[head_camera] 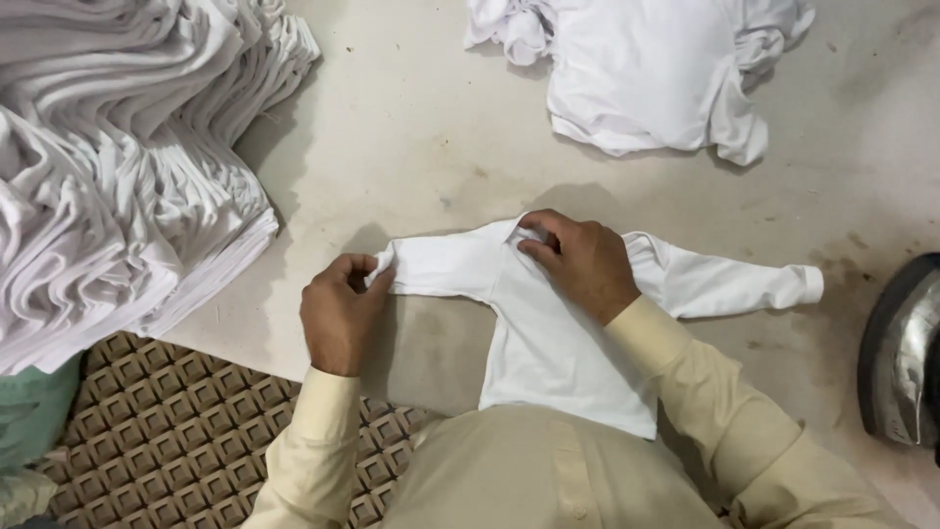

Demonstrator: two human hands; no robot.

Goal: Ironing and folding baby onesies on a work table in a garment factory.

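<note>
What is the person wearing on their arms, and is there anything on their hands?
Both arms are covered to the wrist by long, loose sleeves of a plain pale beige shirt, the same cloth as the buttoned front seen at the bottom of the view. The cuffs are simple, with no visible markings. The left hand and the right hand are bare: no gloves, and no rings or watch show.
</note>
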